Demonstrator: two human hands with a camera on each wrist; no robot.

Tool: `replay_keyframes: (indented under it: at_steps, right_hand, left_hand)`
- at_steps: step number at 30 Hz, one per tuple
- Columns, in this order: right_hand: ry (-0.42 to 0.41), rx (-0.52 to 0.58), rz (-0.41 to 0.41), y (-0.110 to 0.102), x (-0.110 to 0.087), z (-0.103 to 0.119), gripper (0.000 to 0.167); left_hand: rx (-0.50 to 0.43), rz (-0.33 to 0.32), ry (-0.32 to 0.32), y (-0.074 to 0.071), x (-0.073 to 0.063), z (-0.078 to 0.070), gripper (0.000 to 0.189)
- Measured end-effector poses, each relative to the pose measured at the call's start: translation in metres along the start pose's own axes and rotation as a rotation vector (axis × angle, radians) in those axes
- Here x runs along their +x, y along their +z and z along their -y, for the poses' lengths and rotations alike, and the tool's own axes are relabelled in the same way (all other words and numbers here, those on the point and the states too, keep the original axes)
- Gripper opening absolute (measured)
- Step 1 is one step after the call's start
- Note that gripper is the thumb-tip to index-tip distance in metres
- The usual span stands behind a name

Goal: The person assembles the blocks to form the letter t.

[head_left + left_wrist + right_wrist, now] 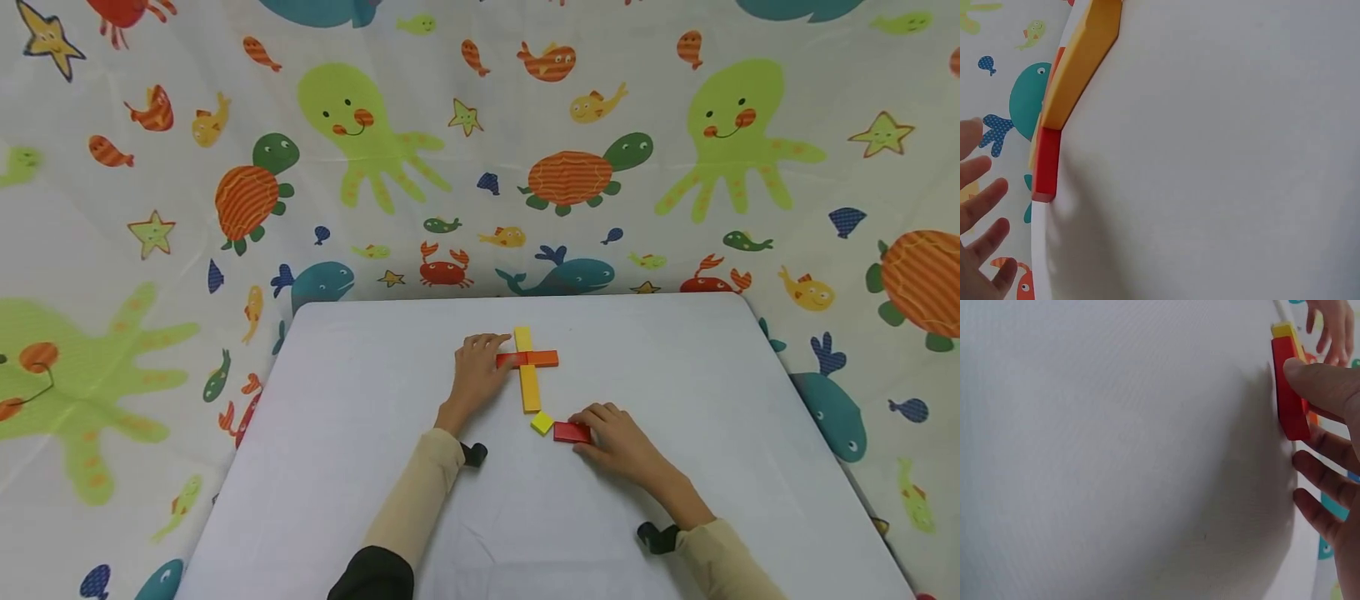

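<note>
My left hand [477, 371] is beside a red block [512, 360], fingers spread and apart from it in the left wrist view. With that red block, an orange block [543, 358], a yellow block [522, 337] and a longer yellow-orange block [529, 390] form a cross on the white table. Below the cross lies a small yellow block [542, 423], turned at an angle. My right hand [618, 442] pinches another red block [572, 432] just right of the small yellow one. In the right wrist view the thumb [1310, 380] presses on its near side.
The white table [360, 375] has its far edge against a hanging cloth [465, 242] printed with sea animals. Black straps [658, 538] hang at both wrists. A tan sleeve covers each forearm.
</note>
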State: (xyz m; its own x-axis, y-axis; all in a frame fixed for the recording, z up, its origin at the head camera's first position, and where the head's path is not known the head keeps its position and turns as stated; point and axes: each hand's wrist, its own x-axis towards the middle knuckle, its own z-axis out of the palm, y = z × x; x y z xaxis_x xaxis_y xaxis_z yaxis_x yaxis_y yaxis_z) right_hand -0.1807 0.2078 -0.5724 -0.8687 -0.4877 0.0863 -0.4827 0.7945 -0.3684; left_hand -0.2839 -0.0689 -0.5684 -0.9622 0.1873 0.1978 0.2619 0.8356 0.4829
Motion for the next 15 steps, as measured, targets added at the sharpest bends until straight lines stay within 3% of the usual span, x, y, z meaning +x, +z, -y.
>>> replay_keyframes:
  at_steps: [7,15]
  right_hand:
    - [0.042,0.096,-0.008,0.003,0.0,-0.001,0.041]
    - [0.098,0.211,-0.016,0.002,-0.001,0.002,0.039]
  left_hand:
    - [-0.046,-0.142,0.014,-0.004,-0.024,-0.007,0.038]
    - [-0.118,-0.13,-0.018,-0.006,-0.053,-0.018,0.035]
